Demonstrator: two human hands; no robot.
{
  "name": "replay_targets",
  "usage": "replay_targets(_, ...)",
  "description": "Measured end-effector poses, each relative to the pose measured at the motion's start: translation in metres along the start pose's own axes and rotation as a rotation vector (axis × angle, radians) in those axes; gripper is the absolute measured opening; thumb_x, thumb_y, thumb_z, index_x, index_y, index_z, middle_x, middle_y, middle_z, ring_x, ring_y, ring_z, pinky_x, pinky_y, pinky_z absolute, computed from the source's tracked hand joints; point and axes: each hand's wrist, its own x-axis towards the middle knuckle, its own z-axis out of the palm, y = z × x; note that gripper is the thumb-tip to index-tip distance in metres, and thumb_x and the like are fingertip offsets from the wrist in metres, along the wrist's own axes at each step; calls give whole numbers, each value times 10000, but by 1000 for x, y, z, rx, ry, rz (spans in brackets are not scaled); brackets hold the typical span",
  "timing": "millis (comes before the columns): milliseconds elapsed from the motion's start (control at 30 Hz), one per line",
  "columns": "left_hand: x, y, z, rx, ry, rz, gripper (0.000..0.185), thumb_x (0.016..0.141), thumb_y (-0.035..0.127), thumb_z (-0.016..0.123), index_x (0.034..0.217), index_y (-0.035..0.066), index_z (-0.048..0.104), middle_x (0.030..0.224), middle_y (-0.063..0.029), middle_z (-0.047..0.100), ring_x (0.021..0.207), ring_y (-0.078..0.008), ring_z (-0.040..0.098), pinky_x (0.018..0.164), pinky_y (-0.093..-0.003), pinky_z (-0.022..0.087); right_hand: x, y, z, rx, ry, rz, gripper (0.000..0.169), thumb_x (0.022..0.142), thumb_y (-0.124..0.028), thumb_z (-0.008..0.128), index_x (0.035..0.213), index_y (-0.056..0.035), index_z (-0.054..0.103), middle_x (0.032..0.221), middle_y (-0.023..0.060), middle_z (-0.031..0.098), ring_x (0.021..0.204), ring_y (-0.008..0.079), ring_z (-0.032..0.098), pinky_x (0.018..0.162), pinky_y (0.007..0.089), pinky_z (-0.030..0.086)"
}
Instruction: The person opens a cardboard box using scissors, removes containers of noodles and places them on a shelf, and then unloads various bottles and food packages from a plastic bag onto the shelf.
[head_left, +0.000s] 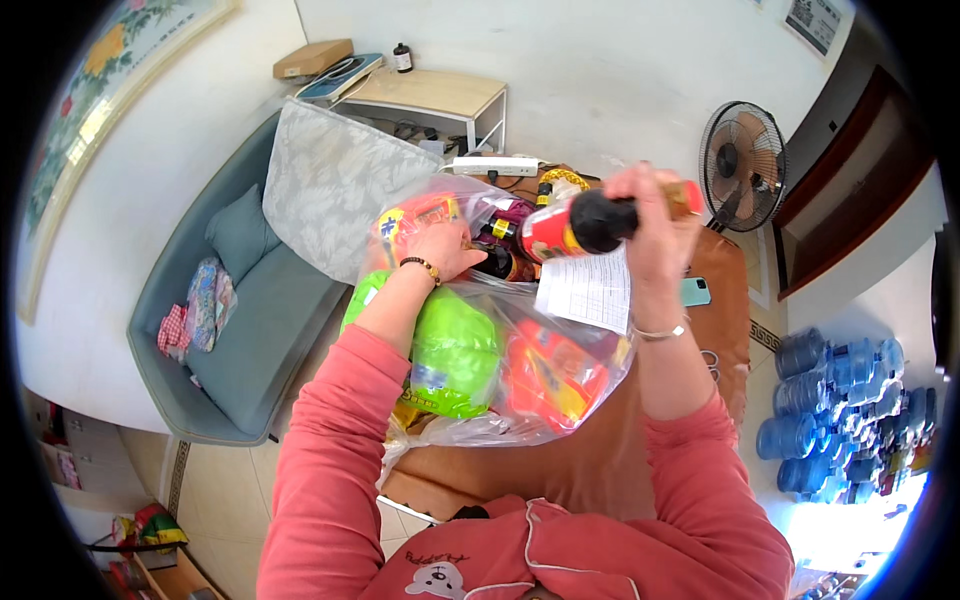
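Observation:
My right hand (656, 217) is closed around the neck of a dark sauce bottle (585, 225) with a red cap and red label, tilted over the table. My left hand (442, 251) reaches to the top of a large clear plastic bag (465, 431); its fingertips are partly hidden, beside another dark bottle (499, 262). Inside the bag, bright green packages (457, 352) lie at the left and a red-orange package (555, 375) at the right. Under the raised bottle is a printed paper sheet (589, 289). An orange-red package (420, 214) lies behind my left hand.
A brown covered table (720, 300) holds a green phone (695, 292), scissors (710, 365) and a white power strip (495, 166). A blue-grey sofa (247, 360) stands left. A standing fan (742, 165) and several blue water jugs (787, 435) are at the right.

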Motion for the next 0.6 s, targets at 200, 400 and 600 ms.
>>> replay_targets(200,-10,16,0,-80,147,-26,344,728,425,667,840,102,629,793,-118,652,788,-304,631,694,-400,485,-40,-71,-76,14,94,122,147,859,-32,582,723,-4,535,655,74,572,628,143,568,621,281,470)
replay_targets(400,-8,22,-5,-177,625,146,285,736,373,665,721,97,594,633,-151,591,631,-356,597,570,-435,462,-154,-45,-181,-534,188,372,162,853,-51,605,706,-8,553,659,46,591,622,104,558,611,252,453)
replay_targets(600,-26,52,-58,-286,855,197,198,712,262,716,724,107,593,608,-117,575,555,-320,568,523,-368,459,-237,-28,-225,-717,201,446,155,844,-52,622,705,-6,574,677,43,604,647,100,568,635,254,460)
